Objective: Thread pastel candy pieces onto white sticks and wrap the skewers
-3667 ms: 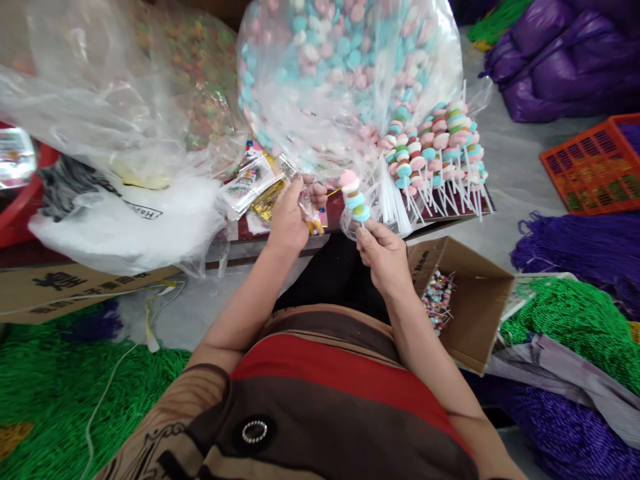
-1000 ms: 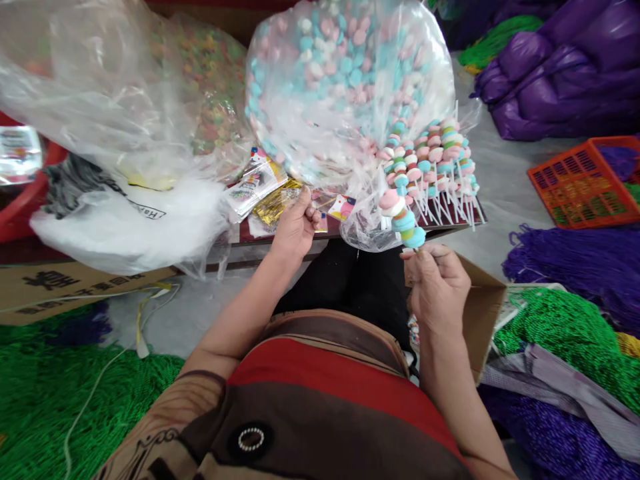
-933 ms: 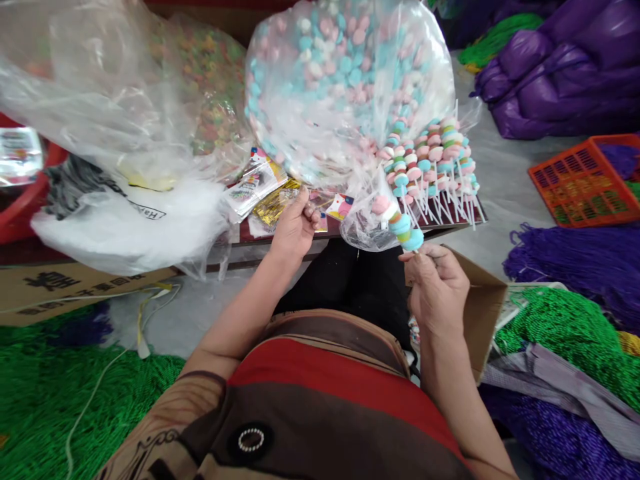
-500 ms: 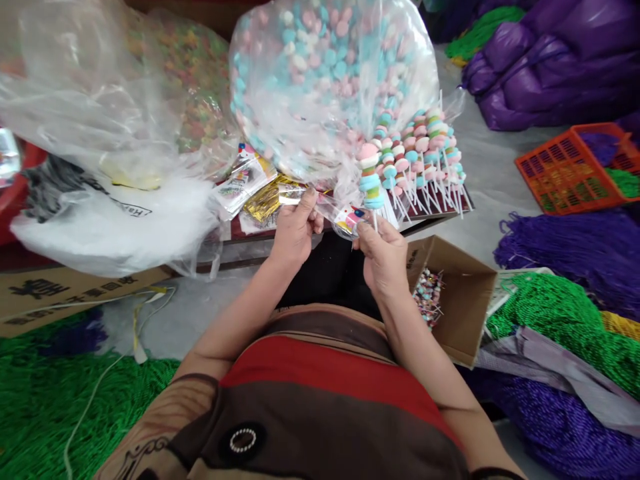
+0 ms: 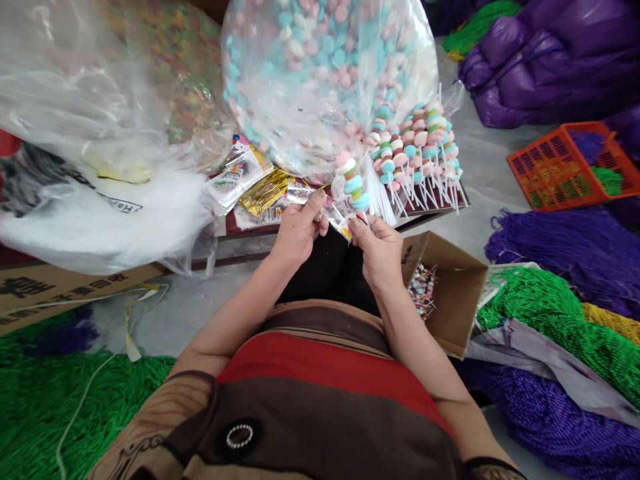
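My left hand (image 5: 303,228) pinches one end of a small clear printed bag (image 5: 338,220) between thumb and fingers. My right hand (image 5: 377,250) is closed around the stick of a marshmallow skewer (image 5: 354,185), and its thumb presses the bag's other end. Pink, white, green and blue pieces sit on the skewer, which leans left above the bag. Whether its stick is inside the bag is hidden by my fingers. Beyond my left hand lie a stack of printed bags (image 5: 240,175) and gold twist ties (image 5: 265,191).
Several finished-looking skewers (image 5: 420,143) lie at the table's right end. Behind them bulges a large bag of marshmallows (image 5: 320,80). A cardboard box (image 5: 457,293) stands below right, an orange crate (image 5: 543,173) farther off. White plastic bags (image 5: 150,227) cover the table's left.
The skewer has tipped to the left and come nearer the bag. The bag has turned in my fingers, and both hands keep their hold.
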Demonstrator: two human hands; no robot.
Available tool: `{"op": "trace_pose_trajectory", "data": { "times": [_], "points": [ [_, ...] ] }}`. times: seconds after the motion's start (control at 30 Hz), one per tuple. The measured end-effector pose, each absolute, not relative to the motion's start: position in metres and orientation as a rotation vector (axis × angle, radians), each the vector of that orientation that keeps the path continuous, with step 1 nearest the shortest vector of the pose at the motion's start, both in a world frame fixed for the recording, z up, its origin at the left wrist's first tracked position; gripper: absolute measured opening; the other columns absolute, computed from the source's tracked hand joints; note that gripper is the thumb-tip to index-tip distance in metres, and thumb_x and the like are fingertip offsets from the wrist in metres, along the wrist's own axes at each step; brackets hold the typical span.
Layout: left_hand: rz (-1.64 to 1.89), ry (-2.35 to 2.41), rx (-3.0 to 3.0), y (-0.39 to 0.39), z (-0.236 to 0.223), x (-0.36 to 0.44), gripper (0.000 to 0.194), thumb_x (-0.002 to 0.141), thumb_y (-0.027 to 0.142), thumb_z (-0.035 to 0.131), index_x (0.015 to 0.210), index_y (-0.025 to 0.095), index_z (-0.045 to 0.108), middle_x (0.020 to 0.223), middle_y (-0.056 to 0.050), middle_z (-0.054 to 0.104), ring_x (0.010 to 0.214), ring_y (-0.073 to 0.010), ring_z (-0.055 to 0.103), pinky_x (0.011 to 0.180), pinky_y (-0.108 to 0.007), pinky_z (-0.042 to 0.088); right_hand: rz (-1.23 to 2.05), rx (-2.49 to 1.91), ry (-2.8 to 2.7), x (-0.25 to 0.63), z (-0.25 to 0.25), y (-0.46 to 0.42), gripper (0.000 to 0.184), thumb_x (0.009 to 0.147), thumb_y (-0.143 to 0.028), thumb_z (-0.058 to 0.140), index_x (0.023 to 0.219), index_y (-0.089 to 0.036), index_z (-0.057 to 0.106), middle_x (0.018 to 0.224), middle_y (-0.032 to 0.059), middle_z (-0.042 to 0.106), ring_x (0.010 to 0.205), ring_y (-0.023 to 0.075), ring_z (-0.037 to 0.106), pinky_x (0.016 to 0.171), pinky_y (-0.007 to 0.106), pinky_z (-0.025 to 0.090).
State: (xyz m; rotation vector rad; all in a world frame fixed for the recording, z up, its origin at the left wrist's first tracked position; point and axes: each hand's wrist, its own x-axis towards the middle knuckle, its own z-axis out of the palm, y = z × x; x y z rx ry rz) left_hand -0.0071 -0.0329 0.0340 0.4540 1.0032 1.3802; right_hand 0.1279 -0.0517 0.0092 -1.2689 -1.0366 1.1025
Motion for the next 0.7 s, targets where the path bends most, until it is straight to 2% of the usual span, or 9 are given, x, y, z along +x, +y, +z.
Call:
{"op": "trace_pose_trajectory", "data": {
  "times": [0.13, 0.2, 0.27, 0.43, 0.57, 0.7],
  "points": [
    [1.276, 0.905, 0.582, -0.035, 0.032, -0.012, 0.044, 0.072, 0.049, 0.093, 0.075, 0.018, 0.062, 0.057, 0.006, 0.062, 0.047, -0.0075, 0.058, 0.045, -0.02, 0.046, 1.054, -1.3, -1.066, 0.132, 0.012, -0.051, 0.05, 0.077, -0.063, 0.081, 0.06, -0.021, 0.06, 0.053, -0.0063, 0.048, 0.053, 0.0085, 0.038, 0.054, 0.025, 0.033],
    [1.239, 0.854, 0.634, -0.036, 0.03, -0.013, 0.045, 0.065, 0.046, 0.098, 0.077, 0.018, 0.064, 0.058, 0.006, 0.063, 0.048, -0.0078, 0.059, 0.045, -0.02, 0.047, 1.074, -1.289, -1.056, 0.132, 0.013, -0.049, 0.055, 0.076, -0.069, 0.079, 0.059, -0.022, 0.057, 0.053, -0.0066, 0.045, 0.052, 0.0084, 0.037, 0.053, 0.025, 0.033],
    [1.216, 0.859, 0.651, -0.038, 0.029, -0.014, 0.046, 0.063, 0.043, 0.099, 0.072, 0.017, 0.063, 0.054, 0.006, 0.061, 0.045, -0.0067, 0.056, 0.044, -0.019, 0.045, 1.105, -1.285, -1.024, 0.131, 0.014, -0.046, 0.059, 0.073, -0.075, 0.078, 0.059, -0.022, 0.055, 0.055, -0.0059, 0.045, 0.052, 0.0088, 0.038, 0.05, 0.026, 0.033],
    [1.24, 0.962, 0.591, -0.039, 0.031, -0.012, 0.044, 0.069, 0.037, 0.096, 0.063, 0.016, 0.059, 0.048, 0.007, 0.056, 0.041, -0.0044, 0.049, 0.039, -0.018, 0.036, 1.173, -1.231, -0.957, 0.127, 0.02, -0.046, 0.064, 0.068, -0.082, 0.078, 0.061, -0.023, 0.054, 0.056, -0.0049, 0.047, 0.05, 0.0091, 0.04, 0.047, 0.026, 0.035],
    [1.306, 1.025, 0.478, -0.037, 0.03, -0.008, 0.047, 0.078, 0.036, 0.091, 0.059, 0.017, 0.052, 0.045, 0.009, 0.048, 0.04, -0.0029, 0.043, 0.038, -0.017, 0.029, 1.268, -1.113, -0.936, 0.127, 0.027, -0.055, 0.062, 0.066, -0.078, 0.083, 0.063, -0.024, 0.054, 0.048, -0.0113, 0.03, 0.044, 0.0067, 0.025, 0.047, 0.026, 0.035],
    [1.379, 0.998, 0.401, -0.035, 0.028, -0.009, 0.048, 0.081, 0.04, 0.089, 0.063, 0.018, 0.05, 0.048, 0.009, 0.045, 0.042, -0.0029, 0.043, 0.04, -0.017, 0.03, 1.367, -1.07, -0.892, 0.13, 0.031, -0.065, 0.053, 0.069, -0.072, 0.085, 0.076, -0.023, 0.066, 0.047, -0.0149, 0.02, 0.043, 0.0064, 0.017, 0.045, 0.026, 0.032]
  ]
}}
